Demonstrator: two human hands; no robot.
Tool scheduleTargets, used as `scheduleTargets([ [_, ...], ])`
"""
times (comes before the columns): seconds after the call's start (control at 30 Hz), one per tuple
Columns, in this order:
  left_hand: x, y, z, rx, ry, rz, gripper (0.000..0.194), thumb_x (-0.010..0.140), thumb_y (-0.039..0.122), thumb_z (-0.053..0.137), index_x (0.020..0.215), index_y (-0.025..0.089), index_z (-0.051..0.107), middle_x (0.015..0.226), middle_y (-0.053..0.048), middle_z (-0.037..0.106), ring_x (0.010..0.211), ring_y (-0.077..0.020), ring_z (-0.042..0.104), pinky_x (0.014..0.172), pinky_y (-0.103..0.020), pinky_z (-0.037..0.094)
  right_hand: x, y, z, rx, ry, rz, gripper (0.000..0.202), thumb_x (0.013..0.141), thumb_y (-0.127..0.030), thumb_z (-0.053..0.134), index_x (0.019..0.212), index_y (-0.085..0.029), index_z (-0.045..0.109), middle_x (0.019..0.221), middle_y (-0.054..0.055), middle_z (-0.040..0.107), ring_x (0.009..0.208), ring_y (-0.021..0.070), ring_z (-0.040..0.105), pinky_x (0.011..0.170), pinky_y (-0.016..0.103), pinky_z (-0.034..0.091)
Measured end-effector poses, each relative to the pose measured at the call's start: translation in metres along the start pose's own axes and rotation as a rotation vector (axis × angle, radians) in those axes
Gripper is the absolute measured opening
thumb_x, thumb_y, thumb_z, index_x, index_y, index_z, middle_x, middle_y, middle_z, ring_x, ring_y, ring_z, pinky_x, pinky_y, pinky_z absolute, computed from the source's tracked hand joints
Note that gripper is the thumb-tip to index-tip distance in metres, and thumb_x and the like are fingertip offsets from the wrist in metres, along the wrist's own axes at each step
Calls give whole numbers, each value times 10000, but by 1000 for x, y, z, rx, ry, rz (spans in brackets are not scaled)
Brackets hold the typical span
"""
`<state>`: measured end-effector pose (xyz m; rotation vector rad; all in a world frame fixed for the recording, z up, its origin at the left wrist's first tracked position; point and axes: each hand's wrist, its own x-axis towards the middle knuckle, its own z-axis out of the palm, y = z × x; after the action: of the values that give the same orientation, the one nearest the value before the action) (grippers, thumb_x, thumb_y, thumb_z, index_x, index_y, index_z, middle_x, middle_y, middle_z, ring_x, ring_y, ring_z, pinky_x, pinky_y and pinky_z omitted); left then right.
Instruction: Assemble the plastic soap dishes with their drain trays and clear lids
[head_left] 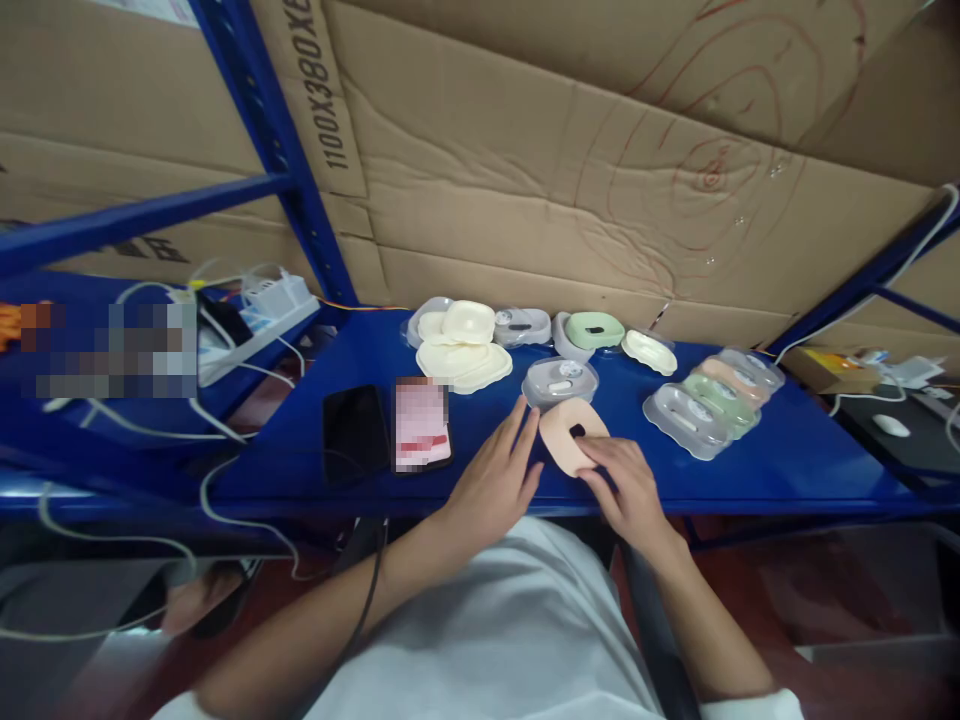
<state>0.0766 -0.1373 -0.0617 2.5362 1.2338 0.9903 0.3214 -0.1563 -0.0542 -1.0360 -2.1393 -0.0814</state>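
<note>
A peach-coloured oval dish (pixel 561 434) with a dark slot in its middle is tilted over the blue table. My right hand (pixel 619 482) grips its right side, thumb at the lower edge and fingers on top near the slot. My left hand (pixel 499 467) is at the dish's left with its fingers stretched out, the fingertips near a grey dish in clear packaging (pixel 561 384). That packaged dish lies just behind the peach one. Cream dishes (pixel 465 362) are piled at the back left. A green dish (pixel 595 330) rests on a grey one at the back.
Packaged grey, green and peach dishes (pixel 690 420) overlap on the right. A black phone (pixel 355 433) and a lit phone (pixel 420 425) lie on the left of the blue table (pixel 480 490). Cardboard (pixel 525 150) stands behind. Cables and a power strip (pixel 274 310) are at left.
</note>
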Motion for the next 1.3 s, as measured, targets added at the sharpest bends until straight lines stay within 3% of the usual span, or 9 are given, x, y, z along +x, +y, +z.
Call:
scheduleTargets([
  [0.1,-21,-6,-13,-5,15,19,791,1065,260,547,1723,232,110,1761,-203,250,1615,-344,331,1252,-540,434,18,-11,15,-17,-101,-56,373,1065,-322,596,1432,-290,655,1251,74,788,1155,263,725,993,454,555],
  [0.2,-40,-18,-23,12,-60,107,693,1060,326,598,1677,256,290,1692,-175,400,1560,-347,423,1233,-552,462,44,-21,17,36,-264,-183,302,1091,-376,555,1318,-270,725,1276,67,780,1214,232,700,1058,421,525],
  [0.3,-47,-27,-25,3,-67,121,572,1049,391,629,1567,224,454,1600,-162,517,1521,-346,470,1226,-556,479,77,-19,10,23,-302,-239,305,1118,-364,494,1227,-256,757,1313,63,766,1271,225,672,1102,421,479],
  [0.47,-45,-31,-24,-29,-23,105,404,1045,367,641,1408,205,567,1560,-163,537,1495,-332,502,1226,-536,494,159,26,18,-219,-288,-145,345,1108,-343,490,1334,-197,707,1360,122,733,1288,295,648,1079,469,466],
  [0.6,-45,-31,-25,-45,2,92,325,1041,334,649,1333,202,593,1534,-165,546,1470,-322,531,1217,-520,511,223,66,58,-382,-488,-73,503,1043,-399,619,1496,-184,581,1583,185,556,1432,375,532,1125,564,438],
  [0.7,-46,-29,-26,-27,11,90,302,1043,324,645,1313,197,593,1518,-168,556,1465,-322,538,1214,-514,517,249,77,87,-450,-608,-26,620,999,-442,689,1538,-183,525,1629,208,487,1474,410,480,1136,601,429],
  [0.9,-46,-28,-25,-12,35,87,276,1042,321,647,1280,196,587,1491,-162,571,1454,-317,548,1213,-503,519,254,91,96,-387,-627,61,625,971,-449,718,1517,-201,543,1593,185,526,1373,404,591,1125,579,473],
  [1.13,-46,-30,-22,-8,65,86,249,1036,292,651,1256,193,584,1483,-157,569,1441,-302,557,1197,-474,536,234,112,48,-58,-348,-4,518,973,-461,695,1411,-193,630,1455,137,670,1347,326,632,1176,503,470],
  [1.3,-47,-33,-17,-16,112,73,196,1034,311,661,1189,207,602,1473,-146,586,1421,-302,579,1186,-476,541,175,83,7,60,-204,1,472,981,-490,693,1386,-253,640,1493,119,645,1404,312,598,1214,530,444],
])
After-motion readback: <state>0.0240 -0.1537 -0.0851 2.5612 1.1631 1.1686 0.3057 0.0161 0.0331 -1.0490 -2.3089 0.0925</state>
